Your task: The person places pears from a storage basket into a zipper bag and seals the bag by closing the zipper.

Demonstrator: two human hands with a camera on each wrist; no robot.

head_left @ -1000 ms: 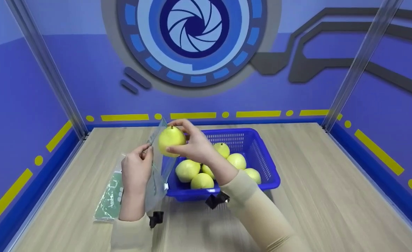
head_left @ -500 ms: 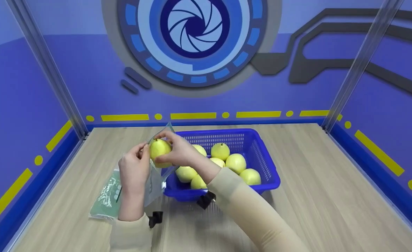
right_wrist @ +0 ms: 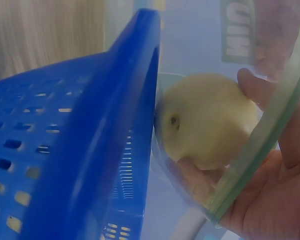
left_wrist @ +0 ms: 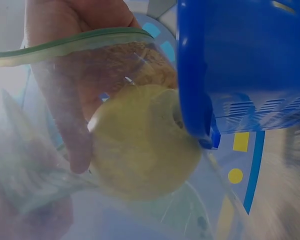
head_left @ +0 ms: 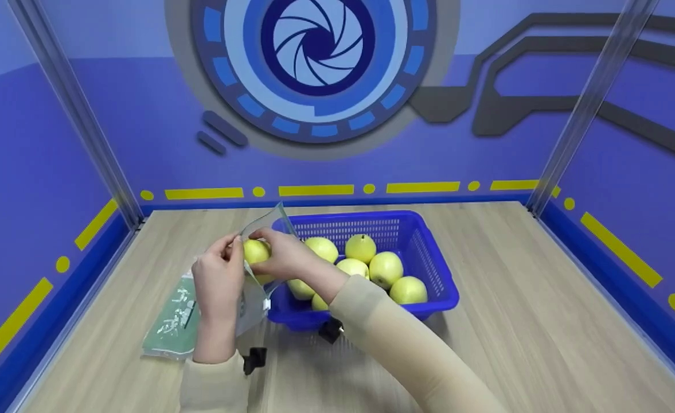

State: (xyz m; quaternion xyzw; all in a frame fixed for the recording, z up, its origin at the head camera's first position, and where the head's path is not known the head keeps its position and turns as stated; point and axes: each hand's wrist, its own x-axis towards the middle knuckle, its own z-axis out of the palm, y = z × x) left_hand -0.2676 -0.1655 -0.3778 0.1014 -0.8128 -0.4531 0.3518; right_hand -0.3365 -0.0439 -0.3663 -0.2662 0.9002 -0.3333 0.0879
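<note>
A clear zip bag [head_left: 250, 310] with a greenish top edge hangs at the left side of the blue basket. My left hand [head_left: 218, 281] pinches the rim of its mouth between thumb and fingers. Through that mouth reaches my right hand [head_left: 285, 255], its fingers round a yellow-green pear [head_left: 256, 251]. In the right wrist view the pear [right_wrist: 205, 120] lies inside the plastic, its dark blossom end showing, with the green zip strip [right_wrist: 270, 130] across the hand. The left wrist view shows the pear [left_wrist: 145, 145] through the film, close beside the basket's rim.
The blue plastic basket [head_left: 437, 304] stands at the middle of the wooden table [head_left: 521, 332] and holds several more pears [head_left: 409, 290]. A flat green and clear plastic packet [head_left: 168, 330] lies left of my left forearm. Blue panels [head_left: 326, 172] enclose the back and sides.
My right hand has moved left and down, carrying the pear from above the bag's mouth into the bag. The left hand keeps its pinch on the rim, shifting slightly left.
</note>
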